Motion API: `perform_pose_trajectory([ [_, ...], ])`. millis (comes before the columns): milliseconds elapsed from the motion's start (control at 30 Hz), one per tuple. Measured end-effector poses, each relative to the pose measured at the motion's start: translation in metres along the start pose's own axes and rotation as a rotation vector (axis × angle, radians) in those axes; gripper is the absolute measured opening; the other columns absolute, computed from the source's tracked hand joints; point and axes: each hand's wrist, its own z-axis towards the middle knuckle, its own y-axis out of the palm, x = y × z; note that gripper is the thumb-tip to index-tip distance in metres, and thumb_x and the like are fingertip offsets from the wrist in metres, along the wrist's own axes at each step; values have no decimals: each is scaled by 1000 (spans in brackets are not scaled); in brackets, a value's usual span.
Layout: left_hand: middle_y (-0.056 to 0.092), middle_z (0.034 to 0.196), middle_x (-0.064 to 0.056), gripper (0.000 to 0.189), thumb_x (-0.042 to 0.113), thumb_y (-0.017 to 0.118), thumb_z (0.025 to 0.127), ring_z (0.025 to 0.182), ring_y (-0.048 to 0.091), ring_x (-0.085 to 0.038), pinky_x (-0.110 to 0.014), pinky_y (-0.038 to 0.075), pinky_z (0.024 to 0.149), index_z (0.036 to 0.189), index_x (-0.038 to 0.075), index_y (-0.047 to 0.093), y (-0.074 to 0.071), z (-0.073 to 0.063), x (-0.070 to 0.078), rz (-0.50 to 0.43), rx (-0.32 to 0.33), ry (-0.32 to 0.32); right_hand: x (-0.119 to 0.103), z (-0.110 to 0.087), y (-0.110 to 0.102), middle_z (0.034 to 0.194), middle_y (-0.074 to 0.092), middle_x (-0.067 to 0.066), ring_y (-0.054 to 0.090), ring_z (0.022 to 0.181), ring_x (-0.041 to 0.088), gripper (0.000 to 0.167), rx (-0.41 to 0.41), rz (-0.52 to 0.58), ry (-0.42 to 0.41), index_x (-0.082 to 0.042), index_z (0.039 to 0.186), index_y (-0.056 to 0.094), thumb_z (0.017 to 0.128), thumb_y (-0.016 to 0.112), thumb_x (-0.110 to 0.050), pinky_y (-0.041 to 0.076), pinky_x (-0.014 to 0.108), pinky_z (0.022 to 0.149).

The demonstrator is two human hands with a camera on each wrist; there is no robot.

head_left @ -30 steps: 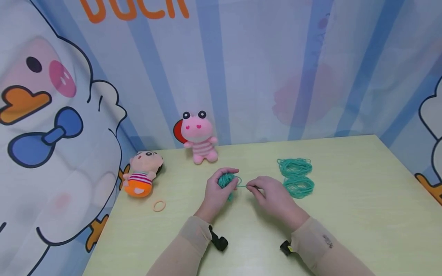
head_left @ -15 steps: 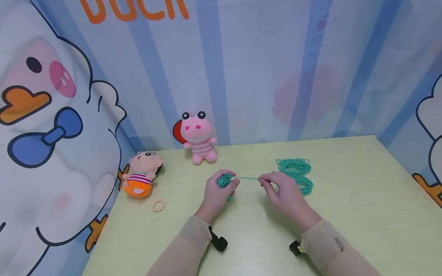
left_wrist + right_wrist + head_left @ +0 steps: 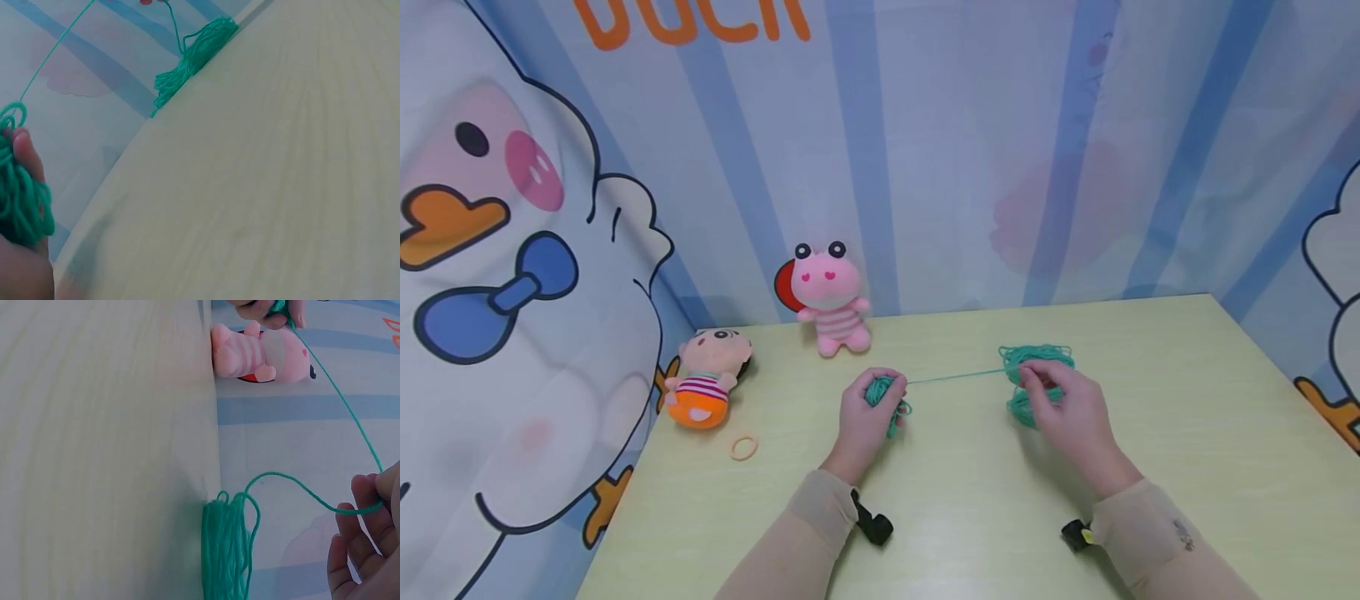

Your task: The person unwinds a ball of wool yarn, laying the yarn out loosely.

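Note:
My left hand [image 3: 867, 421] grips a small bundle of green yarn [image 3: 878, 390], its loops hanging out below the fingers. A single taut strand [image 3: 958, 377] runs from that bundle across to my right hand [image 3: 1071, 417], which pinches it between thumb and fingertips. On the table behind the right hand lies a figure-eight skein of green yarn [image 3: 1037, 355], partly covered by that hand in the head view. In the right wrist view, a slack length of yarn [image 3: 287, 477] curves from the skein [image 3: 226, 550] up to the pinching fingers [image 3: 365, 519].
A pink striped hippo plush [image 3: 833, 304] sits at the table's back edge. Left of it lean a doll in orange shorts [image 3: 703, 383] and, in front, a pale orange ring [image 3: 744, 448]. A printed cloth backdrop [image 3: 947, 167] stands behind the pale table [image 3: 955, 533].
My right hand has moved right and slightly up, from close beside the left hand to over the skein, and the strand between the hands has grown longer. The left hand has barely shifted.

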Motion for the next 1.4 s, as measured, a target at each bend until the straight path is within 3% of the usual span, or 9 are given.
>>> perform_pose_trajectory([
  [300,68,78,0,22,29,76,106,59,63,-11,-23,56,52,108,8,67,-1,0,0,34,77,24,14,-1,-23,104,83,13,58,87,-6,24,9,-43,166,-3,121,79,111,67,-21,52,10,68],
  [467,66,87,1,22,27,78,104,60,60,-13,-24,56,54,108,9,67,-1,0,0,47,114,40,28,-1,-38,113,82,15,59,90,-9,37,-48,-53,274,-4,129,77,114,60,-34,50,7,74],
  [600,68,90,1,21,24,79,103,62,61,-13,-23,55,56,108,8,67,-1,0,-1,26,117,66,43,-1,-48,119,80,19,69,98,11,43,-119,-108,345,-4,133,75,115,57,-38,53,15,76],
  [733,70,87,1,21,22,80,102,67,65,-12,-23,57,60,108,9,65,-1,1,-1,10,93,91,54,-3,-54,124,77,25,73,104,37,45,-215,-199,404,-1,134,75,114,57,-37,59,37,78],
  [900,72,88,1,21,25,81,102,74,71,-12,-23,58,64,109,12,66,-2,1,-2,21,50,81,58,-3,-55,130,76,28,73,113,45,44,-339,-241,448,1,134,75,113,59,-34,61,58,90],
  [1000,73,89,1,21,26,81,102,75,71,-12,-22,58,64,112,13,68,-1,0,-1,32,29,67,55,-3,-52,133,72,30,72,114,47,45,-347,-245,433,3,138,71,113,58,-33,60,60,92],
  [1133,74,90,1,21,27,80,103,74,72,-11,-22,58,64,114,11,71,-1,0,-1,35,17,62,42,-2,-44,134,67,29,67,111,46,45,-222,-233,350,3,140,68,113,58,-31,57,58,88],
  [1233,74,89,0,21,28,79,104,74,72,-12,-22,58,63,115,11,72,0,0,1,40,15,50,28,-1,-32,127,69,24,66,105,40,37,-139,-203,252,0,132,73,112,60,-28,56,50,84],
  [1400,73,86,0,21,30,78,105,74,72,-12,-21,56,61,117,13,72,1,0,2,52,7,17,6,-1,1,121,77,16,74,103,33,27,-220,-96,110,-2,127,76,109,67,-20,65,50,88],
])
